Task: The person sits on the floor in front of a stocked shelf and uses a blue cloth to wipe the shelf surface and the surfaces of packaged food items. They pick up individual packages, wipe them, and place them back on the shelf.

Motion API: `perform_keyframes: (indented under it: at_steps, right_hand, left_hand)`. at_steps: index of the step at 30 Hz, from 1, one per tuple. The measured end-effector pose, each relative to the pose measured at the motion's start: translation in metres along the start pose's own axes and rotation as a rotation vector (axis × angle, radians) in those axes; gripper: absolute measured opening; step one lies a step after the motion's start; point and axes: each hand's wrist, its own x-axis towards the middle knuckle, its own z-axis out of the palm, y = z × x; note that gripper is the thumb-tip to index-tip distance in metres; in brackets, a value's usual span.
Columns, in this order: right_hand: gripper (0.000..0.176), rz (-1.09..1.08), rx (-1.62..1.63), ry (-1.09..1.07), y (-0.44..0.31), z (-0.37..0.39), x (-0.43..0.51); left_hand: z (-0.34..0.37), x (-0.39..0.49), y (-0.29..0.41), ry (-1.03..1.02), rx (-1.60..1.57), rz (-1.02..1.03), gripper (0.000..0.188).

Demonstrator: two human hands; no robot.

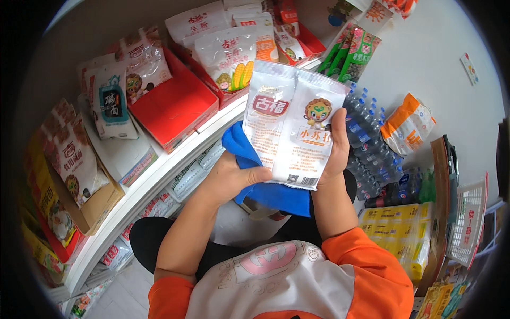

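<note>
A white plastic pouch with printed text and a lion-like cartoon figure [289, 127] is held up between my two hands, its printed back facing me. My left hand [235, 177] grips its lower left edge with the thumb in front, a blue cloth [243, 147] bunched under the fingers. The cloth passes behind the pouch and hangs below it. My right hand [338, 149] clasps the pouch's right edge, thumb up along the side, its other fingers hidden behind it. Left of the pouch, an open red display box [175, 107] stands on the white shelf [191, 139].
Food pouches [227, 60] in boxes line the upper shelf, with more packs [185, 181] on the shelf below. To the right stand shrink-wrapped drink bottles [368, 139], yellow wrapped packs [394, 231] and a white plastic basket [468, 223]. Green pouches [354, 54] are near the shelf's end.
</note>
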Motion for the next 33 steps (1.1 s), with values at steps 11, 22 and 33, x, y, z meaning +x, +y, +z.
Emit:
perform_keyframes:
  at_steps: [11,22,33]
  right_hand:
    - [0.057,-0.096,-0.22,0.002,-0.01,-0.013,-0.008]
    - [0.029,-0.309,-0.48,0.205,-0.022,-0.001,-0.007]
    - [0.043,-0.352,-0.42,0.194,-0.025,-0.002,-0.013]
  left_hand:
    - [0.012,0.002,0.004,0.048,0.091,0.043,0.074]
    - [0.011,-0.003,0.008,0.111,0.217,0.05,0.055]
    - [0.006,-0.006,0.007,0.053,0.161,0.036,0.064]
